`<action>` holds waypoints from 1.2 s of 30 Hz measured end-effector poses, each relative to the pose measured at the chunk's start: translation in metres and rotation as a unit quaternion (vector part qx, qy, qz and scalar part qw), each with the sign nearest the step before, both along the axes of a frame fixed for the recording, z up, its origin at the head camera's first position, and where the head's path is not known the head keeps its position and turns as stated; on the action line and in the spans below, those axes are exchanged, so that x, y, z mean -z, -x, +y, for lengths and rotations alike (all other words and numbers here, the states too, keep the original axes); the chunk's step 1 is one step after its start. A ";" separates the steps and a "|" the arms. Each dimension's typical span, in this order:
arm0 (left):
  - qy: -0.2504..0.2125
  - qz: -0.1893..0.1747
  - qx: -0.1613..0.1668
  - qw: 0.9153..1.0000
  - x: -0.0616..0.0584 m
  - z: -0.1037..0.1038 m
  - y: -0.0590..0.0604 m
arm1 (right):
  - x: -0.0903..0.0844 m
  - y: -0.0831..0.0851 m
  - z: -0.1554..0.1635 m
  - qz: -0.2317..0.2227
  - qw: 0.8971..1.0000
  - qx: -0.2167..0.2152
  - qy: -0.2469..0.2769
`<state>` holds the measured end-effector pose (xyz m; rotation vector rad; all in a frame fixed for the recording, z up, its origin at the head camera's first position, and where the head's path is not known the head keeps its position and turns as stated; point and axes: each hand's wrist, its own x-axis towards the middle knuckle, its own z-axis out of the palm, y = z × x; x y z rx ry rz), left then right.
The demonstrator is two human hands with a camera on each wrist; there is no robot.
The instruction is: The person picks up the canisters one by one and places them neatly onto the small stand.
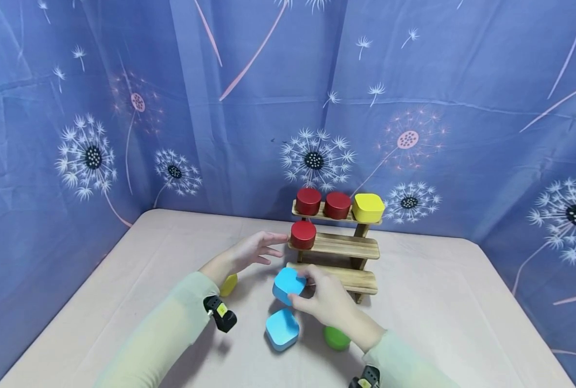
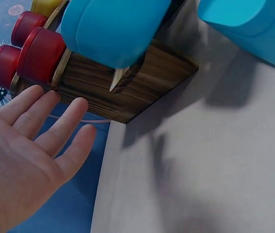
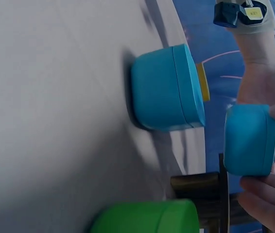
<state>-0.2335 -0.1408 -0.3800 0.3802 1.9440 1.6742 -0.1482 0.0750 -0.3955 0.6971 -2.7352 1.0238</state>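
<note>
My right hand (image 1: 328,297) pinches a blue rounded-square tin (image 1: 288,284) between thumb and fingers, held up off the table in front of the lowest step of a wooden shelf (image 1: 348,245). Fingers stretched out, my left hand (image 1: 254,252) holds nothing; its fingertips reach close to the red round tin (image 1: 303,235) at the left end of the middle step. A second blue tin (image 1: 282,330) sits on the table just below the held one. In the right wrist view, the held blue tin (image 3: 249,140) shows side-on with fingers at its edges.
Two red tins (image 1: 308,201) and a yellow tin (image 1: 368,208) line the top step. A green tin (image 1: 336,338) lies partly under my right wrist, and a yellow item (image 1: 228,285) peeks out behind my left wrist. A blue dandelion-print cloth (image 1: 249,108) hangs behind the table.
</note>
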 end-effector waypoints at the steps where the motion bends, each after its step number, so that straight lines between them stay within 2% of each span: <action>1: 0.000 0.001 0.000 1.000 0.000 0.000 0.000 | 0.000 0.000 0.002 -0.001 1.000 0.001 0.001; 7: 0.000 -0.001 -0.003 1.000 0.000 -0.001 0.000 | -0.005 -0.001 0.012 -0.006 1.000 0.010 0.008; 14: 0.008 -0.002 -0.008 1.000 0.000 0.000 -0.002 | -0.011 -0.002 0.023 -0.003 0.999 0.039 0.001; 23: 0.010 0.002 -0.013 1.000 0.001 0.000 -0.002 | -0.015 0.006 0.039 0.053 0.998 0.038 0.007; 31: 0.002 0.002 -0.010 1.000 0.002 0.003 -0.002 | -0.025 0.017 0.055 0.105 0.994 0.010 0.027; 36: 0.000 0.006 -0.012 1.000 0.002 0.003 -0.002 | -0.032 0.025 0.062 0.124 0.991 0.022 0.035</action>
